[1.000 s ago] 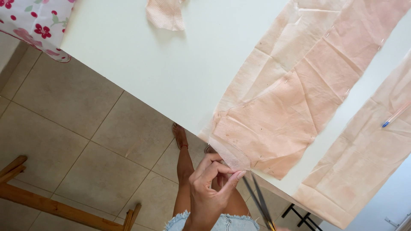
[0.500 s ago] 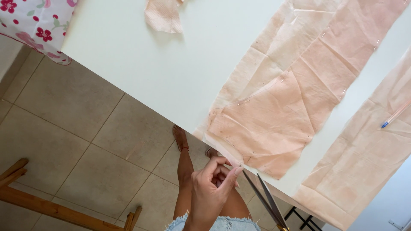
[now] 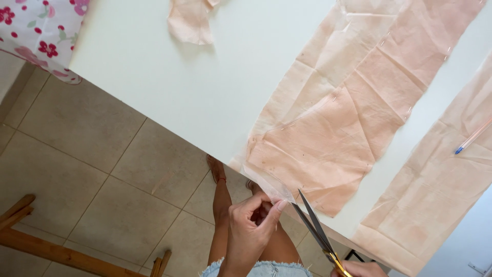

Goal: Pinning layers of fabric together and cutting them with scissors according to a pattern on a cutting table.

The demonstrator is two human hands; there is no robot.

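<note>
Opening now, the scissors (image 3: 313,225) part wider at the cloth (image 3: 328,154) edge; left hand (image 3: 251,231) pinches its corner; right hand (image 3: 359,268) closed on handles.

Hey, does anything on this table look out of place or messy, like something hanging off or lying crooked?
Mostly tidy. The pink cloth is creased and hangs over the table edge, where the left hand pinches its corner beside the open scissors in the right hand. A small scrap lies apart, and a pen rests askew on a second strip.

pale peach fabric (image 3: 348,128) on a white table (image 3: 205,92), gold-handled dark scissors (image 3: 318,233), white cloth with red flowers (image 3: 41,36), beige floor tiles (image 3: 92,174).
</note>
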